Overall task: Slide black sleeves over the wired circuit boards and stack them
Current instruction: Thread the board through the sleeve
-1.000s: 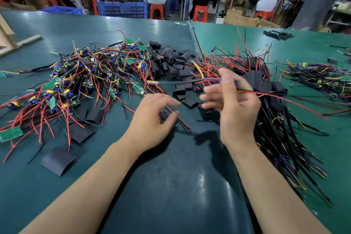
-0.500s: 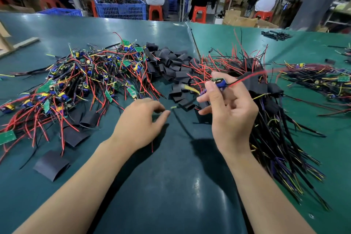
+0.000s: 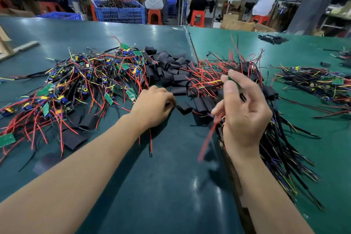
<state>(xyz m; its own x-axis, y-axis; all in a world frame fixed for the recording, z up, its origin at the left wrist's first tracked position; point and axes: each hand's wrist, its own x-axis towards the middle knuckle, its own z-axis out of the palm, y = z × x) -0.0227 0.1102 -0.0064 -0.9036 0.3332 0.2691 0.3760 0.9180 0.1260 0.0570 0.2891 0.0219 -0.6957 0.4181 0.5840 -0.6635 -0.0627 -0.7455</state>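
right hand point(image 3: 245, 114) is up off the counter point(image 3: 171, 186), thumb and forefinger pinching a small green circuit board point(image 3: 234, 81) at the top end. the grip is narrow, just the fingertips on it, other fingers loosely curled. a red wire point(image 3: 208, 138) hangs down blurry from under the hand, and yellow and red leads run off to the left from the board.

left hand point(image 3: 153, 106) is down low on the counter, fingers curled at a black sleeve point(image 3: 184, 108) lying right at its fingertips. looks like it's pinching the near edge of it, but the fingers hide the contact so i can't tell for sure.

more loose black sleeves point(image 3: 169, 66) sit in a heap just behind that one, in the middle of the counter. a few flat ones point(image 3: 76, 138) lie off to the left, near the forearm.

left of the heap there's a big tangle of bare boards point(image 3: 79, 85), green pcbs with blue and yellow parts and red, black and yellow wires all over.

behind and under the right hand is the stack of finished ones point(image 3: 269, 138), black sleeves on, wires fanning toward the near right edge. another wired bunch point(image 3: 313, 83) sits well apart on the far right.

in the background, people sit on red stools point(image 3: 154, 16) at other benches, with a blue crate point(image 3: 119, 12) beside them.
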